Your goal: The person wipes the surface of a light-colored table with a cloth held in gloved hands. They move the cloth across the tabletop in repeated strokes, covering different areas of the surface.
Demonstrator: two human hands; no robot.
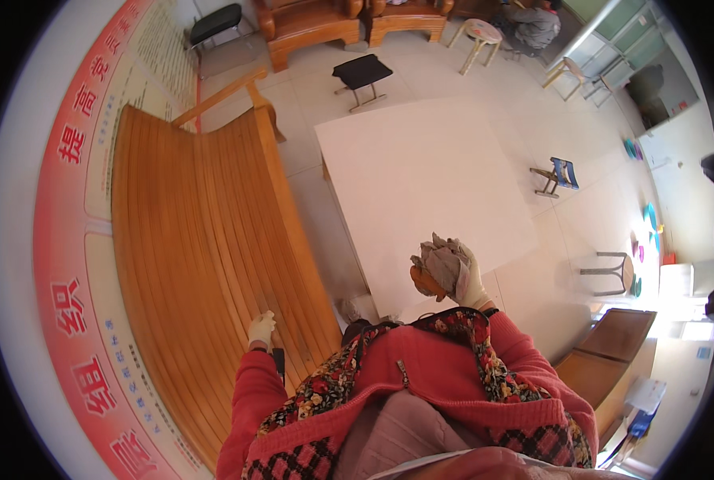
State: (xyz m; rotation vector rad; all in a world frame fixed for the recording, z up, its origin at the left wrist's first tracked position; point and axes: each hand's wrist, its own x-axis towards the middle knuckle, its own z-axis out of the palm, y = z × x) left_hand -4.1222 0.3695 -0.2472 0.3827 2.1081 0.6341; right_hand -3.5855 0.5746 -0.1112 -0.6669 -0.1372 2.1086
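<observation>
My right hand (474, 282), in a pale glove, is closed around a crumpled grey-brown bundle (443, 266) with an orange-brown part low on its left. Whether the bundle is cloth or dried leaves I cannot tell. It is held over the near right part of a large white table (421, 176). My left hand (262, 329), also in a pale glove, is over the slatted seat of a wooden bench (205, 232). Its fingers are curled in, and what they hold, if anything, is hidden. A narrow dark thing (279, 364) shows beside that wrist.
A black folding stool (362, 72) stands beyond the table, and a blue one (563, 173) to its right. Farther right is a round stool (625, 274), with a brown cabinet (613, 344) nearer me. Wooden chairs (309, 32) line the back; a person (535, 28) sits at far right.
</observation>
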